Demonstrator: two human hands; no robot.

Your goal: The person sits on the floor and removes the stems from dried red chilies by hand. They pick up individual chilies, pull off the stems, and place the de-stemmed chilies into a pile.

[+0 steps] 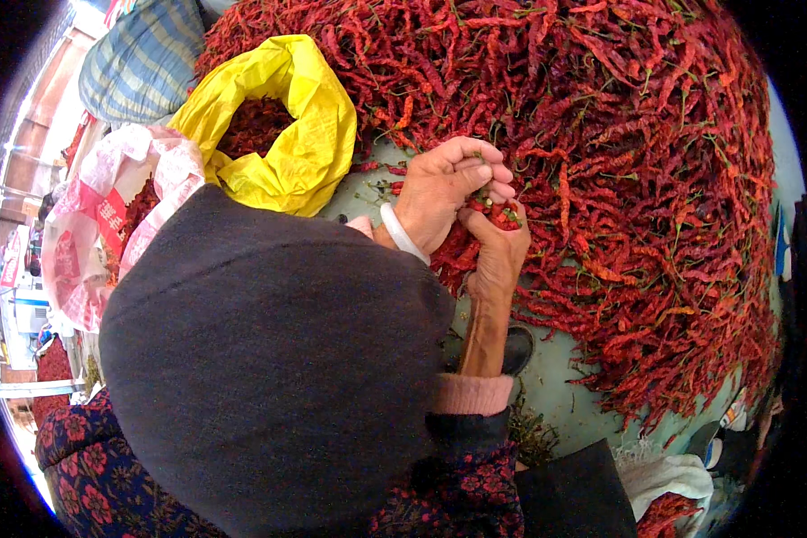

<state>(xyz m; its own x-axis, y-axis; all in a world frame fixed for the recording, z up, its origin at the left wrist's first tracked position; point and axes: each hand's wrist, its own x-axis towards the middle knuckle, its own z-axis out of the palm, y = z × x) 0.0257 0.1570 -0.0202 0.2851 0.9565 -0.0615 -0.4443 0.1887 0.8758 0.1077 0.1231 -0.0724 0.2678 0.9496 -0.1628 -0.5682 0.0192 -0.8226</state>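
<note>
My left hand (pixel 444 185), with a white band at the wrist, has its thumb bent against its fingers, and bits of green chili stem show between them. Just below and touching it, my right hand (pixel 501 249) is closed around several red chilies (pixel 504 216), their cut or broken ends facing up. Beneath and beyond both hands spreads a large heap of dried red chilies (pixel 612 155) with green stems. A few loose chilies and stems lie beside my left hand on the pale green surface. A dark cap hides much of the lower left.
A yellow bag (pixel 323 128) with rolled rim and a red-and-white plastic bag (pixel 64 249) hold chilies at left. Behind them is a blue striped sack (pixel 144 64). Green stems (pixel 534 434) lie below my right forearm. A white sack (pixel 679 474) with chilies stands at lower right.
</note>
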